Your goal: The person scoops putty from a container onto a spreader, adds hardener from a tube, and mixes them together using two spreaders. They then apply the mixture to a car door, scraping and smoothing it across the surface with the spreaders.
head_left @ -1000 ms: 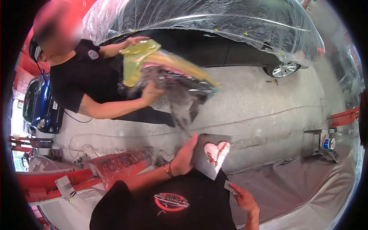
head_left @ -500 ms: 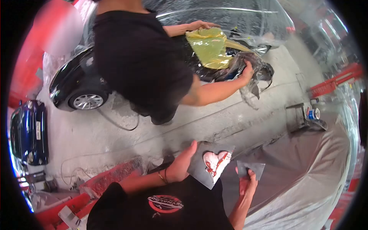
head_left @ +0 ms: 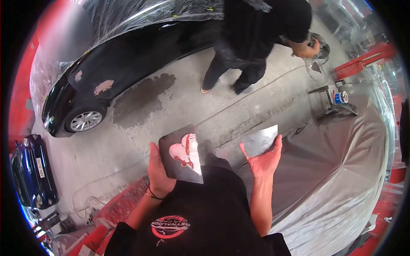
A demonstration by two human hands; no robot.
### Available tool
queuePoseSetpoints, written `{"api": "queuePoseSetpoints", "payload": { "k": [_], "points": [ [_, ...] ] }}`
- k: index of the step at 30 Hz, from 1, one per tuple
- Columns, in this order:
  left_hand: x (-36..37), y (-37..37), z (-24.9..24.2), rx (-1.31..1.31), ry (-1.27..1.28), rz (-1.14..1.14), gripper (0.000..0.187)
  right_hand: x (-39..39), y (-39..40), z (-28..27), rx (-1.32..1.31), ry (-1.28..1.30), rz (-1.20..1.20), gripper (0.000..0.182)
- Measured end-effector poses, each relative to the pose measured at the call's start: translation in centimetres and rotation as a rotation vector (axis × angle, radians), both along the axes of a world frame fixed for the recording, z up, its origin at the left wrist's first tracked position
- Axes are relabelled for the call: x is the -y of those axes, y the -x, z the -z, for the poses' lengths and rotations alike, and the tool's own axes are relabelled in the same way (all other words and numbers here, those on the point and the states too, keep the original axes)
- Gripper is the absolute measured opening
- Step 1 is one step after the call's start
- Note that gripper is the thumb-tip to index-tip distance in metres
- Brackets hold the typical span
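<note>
My left hand (head_left: 160, 173) grips a dark flat mixing board (head_left: 171, 161) by its left edge, the thumb pointing up along it. On the board lies a mound of pale pink body filler (head_left: 188, 152) streaked with red-brown. In my right hand (head_left: 262, 161) is a thin metal spreader (head_left: 260, 141), held from below with thumb and fingers at its sides. Board and spreader are apart, both in front of my black shirt. Beyond them stands a black car (head_left: 141, 55) with pinkish patches (head_left: 103, 87) above its wheel.
Another person (head_left: 265, 36) in black stands by the car, holding crumpled plastic (head_left: 323, 50). A grey sheet (head_left: 316, 170) covers something at my right. A blue car (head_left: 35, 173) is at far left. A stand (head_left: 326, 102) with a blue-and-white roll (head_left: 341, 97) is at right.
The other person has moved right, away from in front of the black car, taking the yellow and clear sheeting along. My board has shifted left, and my spreader has risen and tilted.
</note>
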State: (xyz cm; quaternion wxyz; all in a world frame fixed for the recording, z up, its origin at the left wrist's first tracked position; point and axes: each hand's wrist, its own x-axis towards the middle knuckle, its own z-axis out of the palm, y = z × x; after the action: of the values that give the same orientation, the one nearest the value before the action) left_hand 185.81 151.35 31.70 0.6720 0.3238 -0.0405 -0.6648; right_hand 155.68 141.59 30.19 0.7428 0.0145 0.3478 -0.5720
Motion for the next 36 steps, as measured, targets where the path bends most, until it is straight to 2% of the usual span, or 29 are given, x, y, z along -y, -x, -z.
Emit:
{"api": "queuePoseSetpoints", "payload": {
  "k": [2, 5, 8, 10, 11, 13, 14, 15, 16, 18, 19, 21, 22, 23, 24, 26, 28, 32, 36],
  "points": [
    [-0.7, -1.0, 0.2, -0.002, 0.021, -0.040, 0.070, 0.8, -1.3, -0.4, -0.067, -0.101, -0.006, 0.055],
    [-1.8, -1.5, 0.2, 0.000, 0.039, -0.091, 0.068, 0.8, -1.8, 1.2, -0.045, -0.097, -0.068, 0.053],
    [-2.2, -1.4, 0.2, -0.028, 0.016, -0.134, 0.068, 0.2, -2.8, 1.6, 0.012, -0.123, -0.111, 0.052],
    [-1.9, -0.9, -0.2, -0.047, -0.015, -0.170, 0.069, -0.3, -3.2, 1.6, 0.157, -0.067, -0.161, 0.052],
    [-1.9, -0.9, 0.7, -0.049, 0.039, -0.144, 0.069, -0.6, -3.3, 1.5, 0.230, -0.041, -0.190, 0.052],
    [-2.4, -1.2, 2.9, -0.042, 0.142, -0.114, 0.069, -1.0, -3.3, 1.2, 0.202, -0.015, -0.222, 0.051],
    [-2.4, -0.9, 3.3, -0.035, 0.086, -0.132, 0.070, -1.2, -3.5, 1.2, 0.194, -0.004, -0.249, 0.050],
    [-2.2, -0.4, 3.0, -0.008, 0.037, -0.145, 0.070, -1.2, -3.6, 1.0, 0.139, 0.024, -0.271, 0.049],
    [-1.9, -0.2, 2.6, 0.017, -0.012, -0.160, 0.070, -1.2, -4.3, 0.3, -0.023, 0.071, -0.273, 0.048],
    [-1.2, 0.1, 1.5, -0.032, -0.024, -0.141, 0.068, -0.9, -4.3, 0.2, -0.216, 0.262, -0.387, 0.044],
    [-1.3, 0.1, 3.6, 0.048, 0.014, -0.136, 0.063, -0.6, -5.0, -0.8, -0.498, 0.474, -0.493, 0.040],
    [-1.4, 0.7, 7.3, 0.454, -0.048, -0.232, 0.060, -0.2, -6.4, -3.8, -1.070, 0.916, -0.655, 0.032],
    [-1.0, 0.9, 6.2, 0.655, -0.083, -0.275, 0.058, 0.0, -7.4, -5.4, -1.229, 1.102, -0.675, 0.031],
    [-1.2, 1.6, 4.8, 0.712, -0.113, -0.307, 0.052, 0.1, -8.7, -6.9, -1.388, 1.291, -0.683, 0.031],
    [-1.1, 1.6, 3.5, 0.648, -0.070, -0.264, 0.051, 0.3, -9.9, -8.1, -1.545, 1.483, -0.681, 0.032],
    [-1.1, 1.4, 1.8, 0.522, 0.015, -0.177, 0.049, 0.6, -11.4, -9.5, -1.635, 1.618, -0.699, 0.038],
    [-1.2, 1.1, -0.2, 0.605, 0.057, -0.132, 0.046, 0.9, -12.8, -10.6, -1.682, 1.753, -0.703, 0.037],
    [-0.8, 0.8, -0.4, 0.872, 0.164, -0.218, 0.044, 1.1, -14.9, -11.7, -1.681, 1.845, -0.698, 0.036],
    [-1.2, 0.4, -1.6, 0.860, 0.205, -0.271, 0.044, 0.5, -16.3, -11.8, -1.673, 1.881, -0.769, 0.035]
  ]
}}
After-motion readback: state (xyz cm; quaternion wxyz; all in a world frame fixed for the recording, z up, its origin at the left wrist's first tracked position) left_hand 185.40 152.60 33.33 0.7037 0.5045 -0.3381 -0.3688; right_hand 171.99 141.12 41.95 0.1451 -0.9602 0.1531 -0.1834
